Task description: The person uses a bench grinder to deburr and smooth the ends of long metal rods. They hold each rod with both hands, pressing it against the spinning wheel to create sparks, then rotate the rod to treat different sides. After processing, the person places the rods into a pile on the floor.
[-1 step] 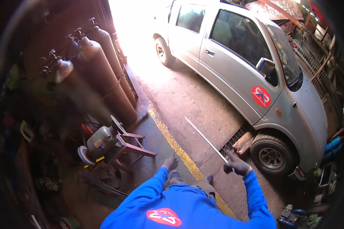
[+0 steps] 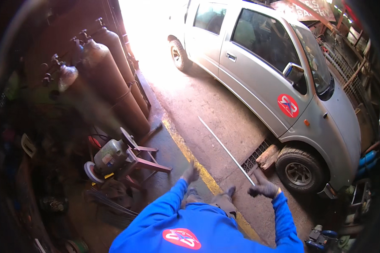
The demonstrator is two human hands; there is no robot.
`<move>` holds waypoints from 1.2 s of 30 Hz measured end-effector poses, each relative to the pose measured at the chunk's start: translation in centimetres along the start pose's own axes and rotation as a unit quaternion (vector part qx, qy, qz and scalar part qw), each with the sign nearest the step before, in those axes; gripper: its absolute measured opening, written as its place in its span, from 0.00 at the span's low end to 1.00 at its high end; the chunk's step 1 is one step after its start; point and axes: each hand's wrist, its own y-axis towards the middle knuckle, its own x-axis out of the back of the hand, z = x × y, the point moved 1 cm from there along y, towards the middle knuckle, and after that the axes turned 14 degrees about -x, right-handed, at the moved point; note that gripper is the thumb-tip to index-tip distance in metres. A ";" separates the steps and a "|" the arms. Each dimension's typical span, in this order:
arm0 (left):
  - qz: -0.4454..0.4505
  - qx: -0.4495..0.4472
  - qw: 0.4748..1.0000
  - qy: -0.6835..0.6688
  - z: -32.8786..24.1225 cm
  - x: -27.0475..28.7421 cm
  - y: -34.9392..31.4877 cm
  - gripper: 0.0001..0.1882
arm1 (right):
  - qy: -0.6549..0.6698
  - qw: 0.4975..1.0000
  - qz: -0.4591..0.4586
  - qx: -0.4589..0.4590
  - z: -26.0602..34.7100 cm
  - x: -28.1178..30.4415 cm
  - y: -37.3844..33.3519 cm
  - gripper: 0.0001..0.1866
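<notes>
A long, thin metal rod (image 2: 226, 149) slants over the concrete floor, its far tip pointing away and to the left. My right hand (image 2: 264, 188), in a dark glove, closes around the rod's near end, close to the vehicle's front wheel (image 2: 299, 173). My left hand (image 2: 191, 173), also gloved, hangs over the yellow floor line with its fingers stretched out and nothing visible in them. Nearest to it on the left is a bench grinder (image 2: 111, 157) on a reddish metal stand (image 2: 154, 166).
A silver vehicle (image 2: 261, 80) fills the right side. Wood blocks (image 2: 267, 157) and a floor grate (image 2: 256, 154) lie by its front wheel. Tall gas cylinders (image 2: 109, 80) stand at the left wall. Thin rods (image 2: 114, 204) lie below the grinder. A yellow line (image 2: 190, 156) crosses the floor.
The rod has shifted slightly, its tip reaching farther away and left. My right hand has turned a little and moved slightly nearer to me. My left hand has barely moved.
</notes>
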 end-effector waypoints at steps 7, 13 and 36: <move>0.159 -0.245 0.838 -0.461 -32.8 -13.1 3.6 0.64 | -0.103 0.973 -0.128 -0.162 -15.0 0.7 -0.6 0.23; 0.315 -0.301 0.833 -0.340 -37.3 -16.0 -3.5 0.35 | -0.247 0.940 -0.189 -0.143 -15.6 0.4 11.4 0.23; -0.062 -0.297 0.938 -0.168 -43.9 -9.3 2.2 0.17 | -0.473 0.852 -0.011 -0.224 -2.2 25.6 31.7 0.15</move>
